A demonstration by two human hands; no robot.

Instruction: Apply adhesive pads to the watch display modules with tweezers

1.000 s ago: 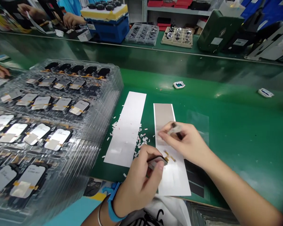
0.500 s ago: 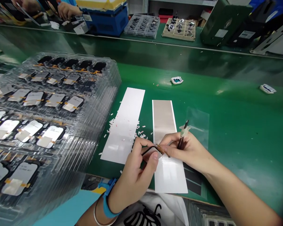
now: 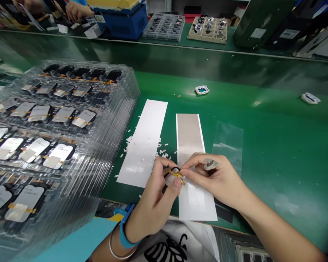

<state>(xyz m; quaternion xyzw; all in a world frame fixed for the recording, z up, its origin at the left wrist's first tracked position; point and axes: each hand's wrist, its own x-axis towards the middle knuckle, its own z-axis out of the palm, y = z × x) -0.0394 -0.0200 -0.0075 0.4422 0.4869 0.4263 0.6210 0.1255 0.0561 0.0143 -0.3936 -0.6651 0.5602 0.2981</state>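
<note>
A small watch screen (image 3: 169, 179) with a black edge and an orange flex cable (image 3: 178, 174) is held tilted above the white strip. My left hand (image 3: 155, 200) grips it between thumb and fingers. At its upper right corner my right hand (image 3: 221, 180) pinches the edge by the cable; the fingertips hide the exact contact. A slim tool with a taped grip (image 3: 211, 164), seen as tweezers a moment earlier, is tucked in my right hand, its ends hidden. Beneath my hands lies a long white strip with a grey-beige upper part (image 3: 190, 131).
Stacked clear plastic trays (image 3: 125, 94) of similar screens stand at left. A second white strip (image 3: 146, 142) lies among small white scraps (image 3: 162, 153). Clear film (image 3: 228, 145) lies right. Two small white-framed parts (image 3: 202, 90) sit farther back. Across the raised shelf, another person's hand (image 3: 78, 11) shows.
The watch screen has turned in my fingers, so its orange cable shows more. My right hand has rotated, and the tweezers' dark ends have swung out of sight.
</note>
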